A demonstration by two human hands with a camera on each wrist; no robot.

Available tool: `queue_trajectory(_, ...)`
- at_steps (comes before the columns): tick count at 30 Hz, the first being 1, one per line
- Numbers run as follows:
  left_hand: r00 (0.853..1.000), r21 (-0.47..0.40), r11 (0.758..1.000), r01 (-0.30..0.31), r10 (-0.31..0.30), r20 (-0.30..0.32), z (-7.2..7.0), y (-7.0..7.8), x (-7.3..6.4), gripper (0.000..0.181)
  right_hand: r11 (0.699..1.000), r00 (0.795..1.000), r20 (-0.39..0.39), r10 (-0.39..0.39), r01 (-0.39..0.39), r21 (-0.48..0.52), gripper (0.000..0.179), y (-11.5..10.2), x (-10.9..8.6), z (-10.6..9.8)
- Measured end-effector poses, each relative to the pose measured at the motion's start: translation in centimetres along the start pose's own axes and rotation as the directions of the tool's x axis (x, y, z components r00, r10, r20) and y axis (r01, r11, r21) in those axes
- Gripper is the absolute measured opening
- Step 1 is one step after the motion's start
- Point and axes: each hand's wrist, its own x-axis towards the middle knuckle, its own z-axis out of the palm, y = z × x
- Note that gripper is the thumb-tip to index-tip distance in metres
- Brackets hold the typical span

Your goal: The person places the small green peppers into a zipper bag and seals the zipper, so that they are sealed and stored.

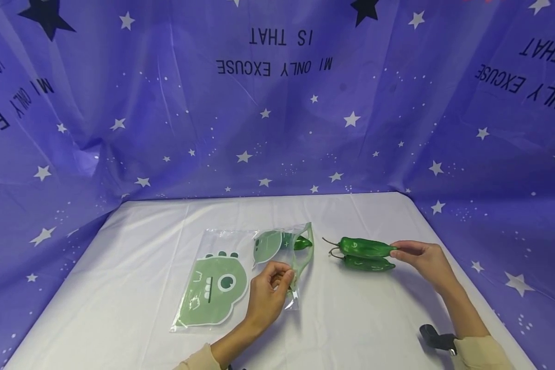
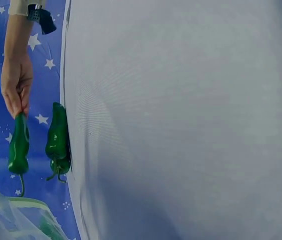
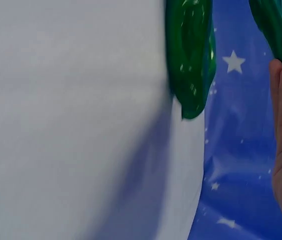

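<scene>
My right hand [image 1: 423, 259] pinches the tapered tip of a glossy green chili pepper [image 1: 365, 247] between thumb and fingers. In the left wrist view this pepper [image 2: 19, 150] is raised off the table, its thin stem pointing at the bag. Other green peppers [image 2: 57, 135] lie together on the cloth beside it, partly overlapping. My left hand [image 1: 268, 293] grips the mouth edge of a clear plastic zip bag [image 1: 247, 239] with a green one-eyed monster print. Inside the bag, near its opening, sits a green pepper [image 1: 301, 242], partly hidden by the print.
A white cloth [image 1: 351, 318] covers the table. Purple fabric with stars and lettering [image 1: 287, 128] hangs behind and along both sides. A black wrist device [image 1: 437, 339] is strapped at the right sleeve.
</scene>
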Motion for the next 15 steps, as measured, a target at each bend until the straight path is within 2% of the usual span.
queue_trajectory(4,1.000,-0.001,1.000,-0.007,0.007,0.002,0.1,0.2,0.1,0.006,1.000,1.000,0.013,0.008,-0.008,-0.028,0.045,-1.1,0.9,0.9)
queue_trajectory(15,0.998,0.007,0.998,-0.063,0.063,0.000,0.4,0.1,0.0,0.008,0.995,0.998,0.028,-0.057,0.059,-0.077,0.038,-3.7,2.2,4.4)
